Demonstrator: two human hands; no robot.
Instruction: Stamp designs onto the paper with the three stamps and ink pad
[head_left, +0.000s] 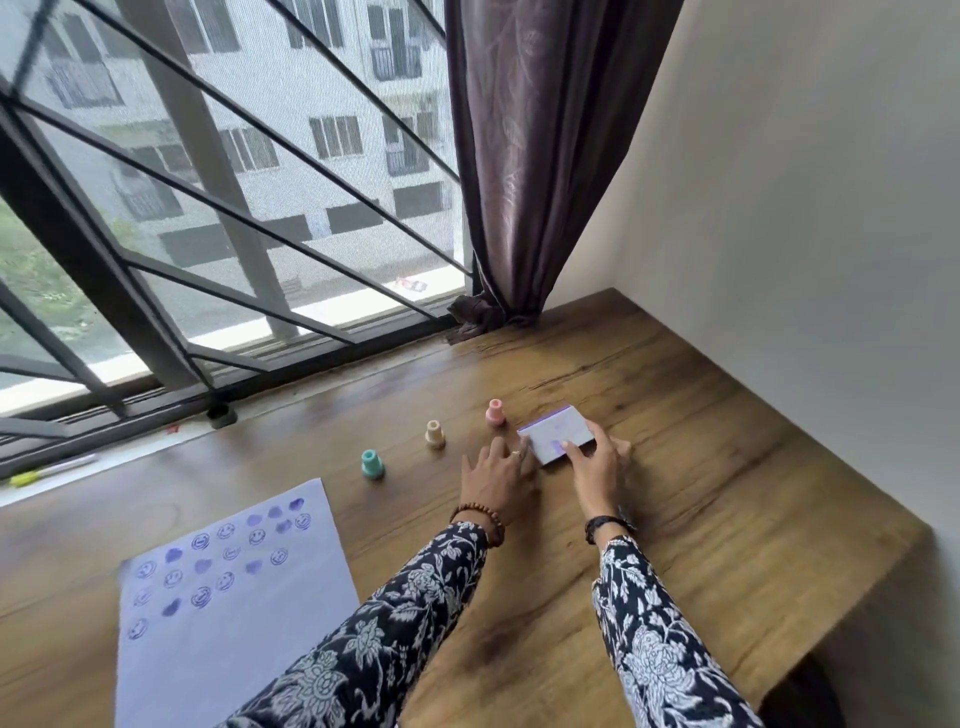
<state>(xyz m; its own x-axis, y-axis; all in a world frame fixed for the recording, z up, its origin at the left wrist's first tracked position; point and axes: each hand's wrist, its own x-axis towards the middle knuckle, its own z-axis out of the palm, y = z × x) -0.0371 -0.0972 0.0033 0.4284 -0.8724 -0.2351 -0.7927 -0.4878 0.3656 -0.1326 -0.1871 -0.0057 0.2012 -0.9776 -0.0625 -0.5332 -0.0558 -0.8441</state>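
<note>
A white ink pad case (553, 431) with a purple edge lies on the wooden table. My right hand (597, 462) rests on top of it, fingers pressing its lid. My left hand (498, 470) touches its left edge with the fingers spread. Three small stamps stand in a row to the left: pink (495, 412), beige (434, 433), teal (373, 464). The paper (291, 618) lies at the lower left, its upper part covered with purple smiley faces and blots.
A window with dark bars runs along the table's far side. A dark curtain (519, 182) hangs at the back corner. A yellow-green pen (49, 470) lies on the sill at left. A white wall bounds the right; the table's edge drops off at lower right.
</note>
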